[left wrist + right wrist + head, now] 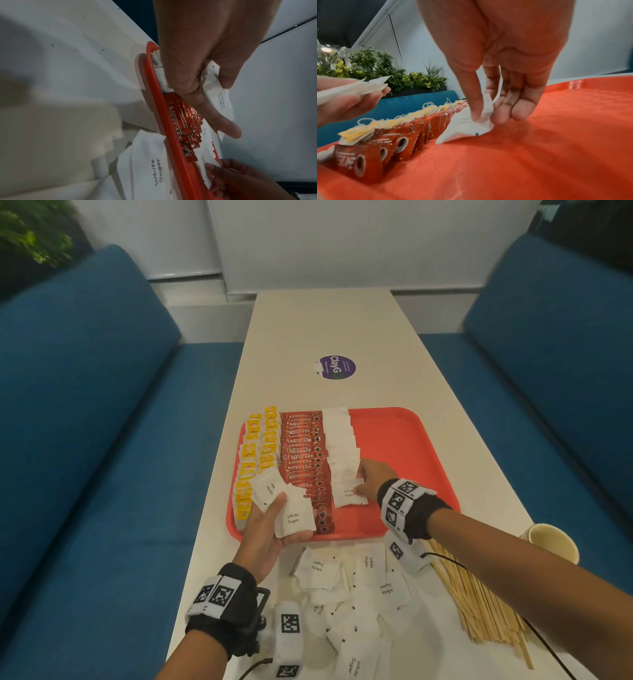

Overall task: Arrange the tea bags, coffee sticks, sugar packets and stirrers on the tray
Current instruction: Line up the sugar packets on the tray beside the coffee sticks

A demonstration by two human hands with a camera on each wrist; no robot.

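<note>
A red tray [404, 440] lies on the table with rows of yellow tea bags [255, 455], red Nescafe coffee sticks [303, 453] and white sugar packets [340, 440]. My right hand [371, 479] pinches the nearest sugar packet [471, 128] of that row, thumb on top, with the packet touching the tray floor [539, 148]. My left hand [274, 529] hovers palm up over the tray's near left corner and holds a small stack of sugar packets [291, 510]. Loose sugar packets [356, 604] and wooden stirrers [479, 604] lie on the table in front of the tray.
A paper cup [551, 542] stands near the table's right edge beside the stirrers. A purple round sticker [335, 367] is on the table beyond the tray. Blue sofas [85, 440] flank the table on both sides. The tray's right half holds nothing.
</note>
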